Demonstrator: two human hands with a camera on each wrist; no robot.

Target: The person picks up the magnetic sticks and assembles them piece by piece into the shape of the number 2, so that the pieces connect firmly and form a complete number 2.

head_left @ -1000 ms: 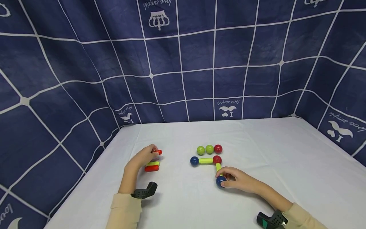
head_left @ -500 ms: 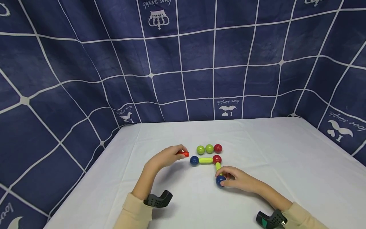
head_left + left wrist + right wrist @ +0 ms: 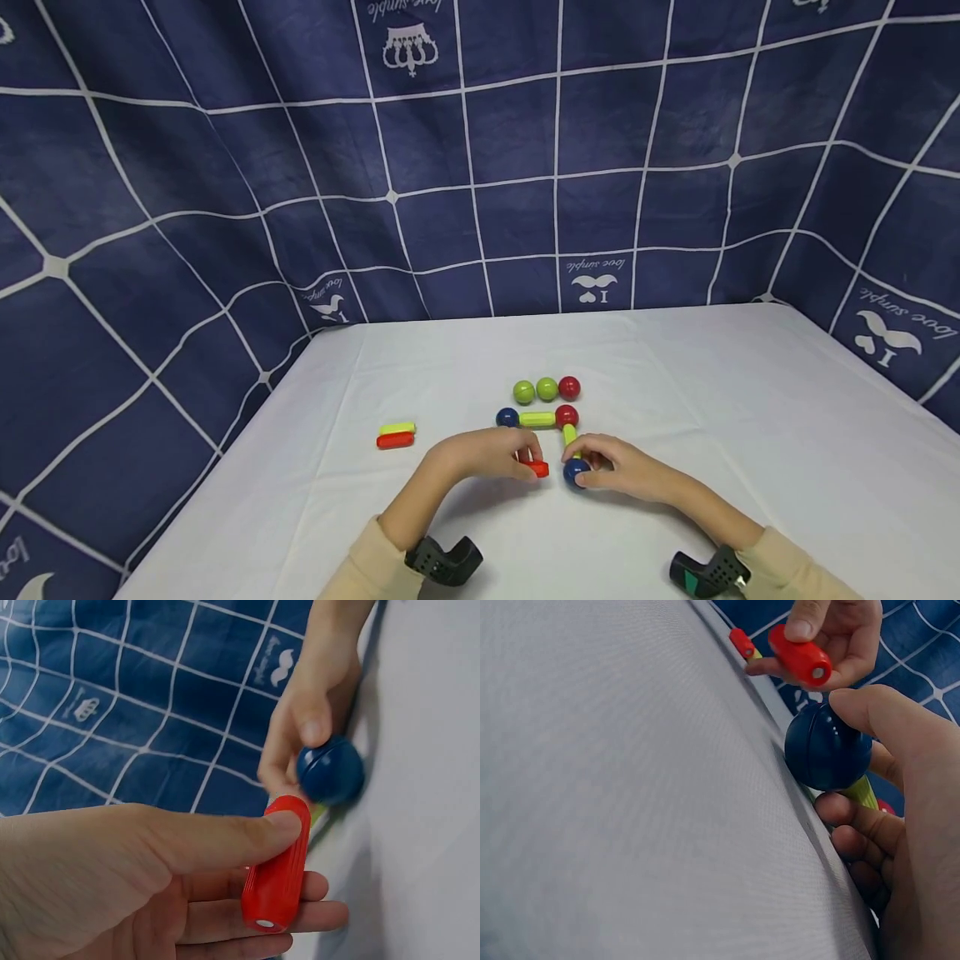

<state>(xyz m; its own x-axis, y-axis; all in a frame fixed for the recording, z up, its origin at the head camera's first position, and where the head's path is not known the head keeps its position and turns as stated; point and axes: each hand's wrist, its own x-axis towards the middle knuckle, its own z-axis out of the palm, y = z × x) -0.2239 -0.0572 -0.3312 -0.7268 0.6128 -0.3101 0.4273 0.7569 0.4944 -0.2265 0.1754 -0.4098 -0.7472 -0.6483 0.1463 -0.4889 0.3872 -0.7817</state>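
Note:
My left hand pinches a red magnetic rod between thumb and fingers; a small silvery disc shows at its end. The rod is just left of a blue ball, with a small gap between them in the right wrist view. My right hand holds that ball by thumb and fingers. From the ball a yellow-green rod, partly covered by fingers, runs to a red ball. Another yellow-green rod links the red ball to a second blue ball, forming a corner.
Behind the joined pieces, two green balls and a loose red ball lie in a row. A yellow-green rod and a red rod lie together at left on the white tablecloth. A navy checked curtain surrounds the table.
My left hand has carried the red rod from the left side rightward, then toward me, up beside the near blue ball. My right hand has stayed on that ball.

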